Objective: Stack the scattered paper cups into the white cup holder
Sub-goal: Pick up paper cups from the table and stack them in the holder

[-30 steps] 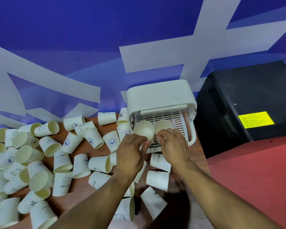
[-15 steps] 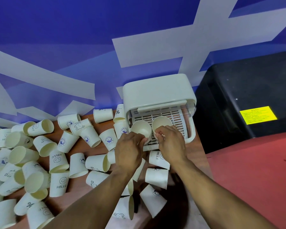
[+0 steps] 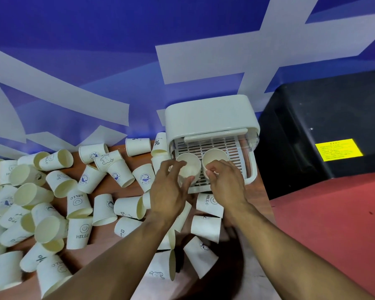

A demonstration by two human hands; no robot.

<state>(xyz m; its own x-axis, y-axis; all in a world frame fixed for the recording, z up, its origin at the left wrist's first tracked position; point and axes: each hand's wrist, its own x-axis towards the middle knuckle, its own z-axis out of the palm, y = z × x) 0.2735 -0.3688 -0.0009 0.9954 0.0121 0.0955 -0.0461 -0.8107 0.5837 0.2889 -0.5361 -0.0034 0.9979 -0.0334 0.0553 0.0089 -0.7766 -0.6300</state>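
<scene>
— Brown wooden table (image 3: 104,185) below a blue wall with white stripes (image 3: 95,61). Where are the cups that matter?

— Two are held mouth-up over the slatted tray (image 3: 223,146) of the white plastic cup holder (image 3: 210,113), which stands at the table's far right corner, against the wall. The left hand (image 3: 169,187) holds the left cream paper cup (image 3: 189,164), thumb and fingers curled round its side. The right hand (image 3: 227,180) pinches the near rim of the right cream paper cup (image 3: 214,155) between thumb and forefinger. I cannot tell whether their bases touch the slats.

— And the step?

— I'd judge it as seating both side by side, as the bottoms of two stacks. To do it well, set each base flat and upright and leave a small gap between the rims. Keep them clear of the lid's front lip. Let go gently, because thin paper walls dent under a hard squeeze.

— What lies around them?

— Loose printed paper cups (image 3: 78,202) cover the table from its left edge to the holder's front. They lie on their sides or upside down, and several are right under the wrists, so lift the arms away and don't drag them. Past the table's right edge sits a black box (image 3: 323,118) with a yellow label (image 3: 338,149), and there is red floor (image 3: 333,224) in front of it.
</scene>
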